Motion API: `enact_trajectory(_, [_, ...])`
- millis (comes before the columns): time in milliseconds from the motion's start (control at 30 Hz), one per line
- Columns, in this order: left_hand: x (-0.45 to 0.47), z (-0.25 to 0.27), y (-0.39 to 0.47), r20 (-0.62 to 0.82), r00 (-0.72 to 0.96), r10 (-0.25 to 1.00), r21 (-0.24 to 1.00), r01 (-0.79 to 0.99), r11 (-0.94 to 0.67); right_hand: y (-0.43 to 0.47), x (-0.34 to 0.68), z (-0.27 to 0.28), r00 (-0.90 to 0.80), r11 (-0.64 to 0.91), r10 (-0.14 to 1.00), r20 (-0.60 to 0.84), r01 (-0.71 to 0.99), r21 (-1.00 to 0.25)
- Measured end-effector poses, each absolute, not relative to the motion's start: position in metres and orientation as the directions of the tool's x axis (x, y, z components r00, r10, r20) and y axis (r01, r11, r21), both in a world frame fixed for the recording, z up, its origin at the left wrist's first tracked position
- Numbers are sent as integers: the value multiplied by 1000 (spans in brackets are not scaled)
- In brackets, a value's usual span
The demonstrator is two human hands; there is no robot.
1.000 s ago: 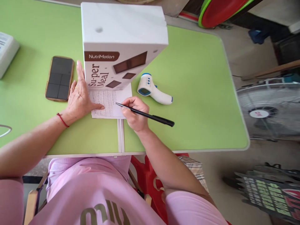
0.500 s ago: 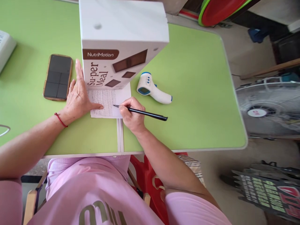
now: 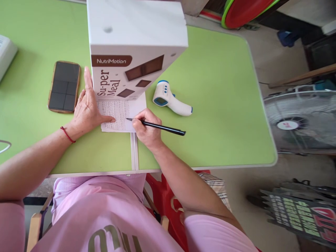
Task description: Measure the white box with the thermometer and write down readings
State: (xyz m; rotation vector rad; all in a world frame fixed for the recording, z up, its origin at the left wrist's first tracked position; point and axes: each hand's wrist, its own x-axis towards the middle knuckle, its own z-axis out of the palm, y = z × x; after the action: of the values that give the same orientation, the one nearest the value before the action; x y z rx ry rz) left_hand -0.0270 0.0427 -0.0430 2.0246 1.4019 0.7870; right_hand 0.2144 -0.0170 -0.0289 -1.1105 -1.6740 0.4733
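My right hand grips a black pen, its tip at the written lines on a white sheet of paper. Rows of small handwriting cover the left part of the sheet. My left hand lies open, thumb stretched across the paper and fingers pointing up along the left side of a white box. The box stands on the far part of the sheet and hides it there; its front reads "NutriMotion Su-per Meal". Just left of my left hand is a phone in a brown case, screen dark.
A white and blue infrared thermometer lies right of the box on the green table. A white device sits at the left edge. Beyond the table's right end stands a fan. A red chair is below the front edge.
The pen's rear end has shifted very slightly left and my right hand has barely moved. My left hand, the box and the paper stay in place.
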Motion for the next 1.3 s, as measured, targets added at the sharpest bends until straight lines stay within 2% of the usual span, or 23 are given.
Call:
enact_trajectory(200, [-29,-45,43,152,299,942,720,619,-313,-17,215,-30,-2,448,860,510,483,-752])
enact_trajectory(667, [-30,-47,44,186,283,941,721,611,-327,-17,214,-30,-20,474,846,532,484,-736])
enact_trajectory(967, [-25,-38,43,105,252,962,711,657,-249,-17,215,-30,0,454,850,526,506,-733])
enact_trajectory(1167, [-28,-40,43,134,293,947,710,638,-298,-16,215,-31,6,443,856,517,505,-741])
enact_trajectory(1300, [-28,-40,43,116,273,955,718,641,-271,-17,215,-31,28,411,862,506,545,-731])
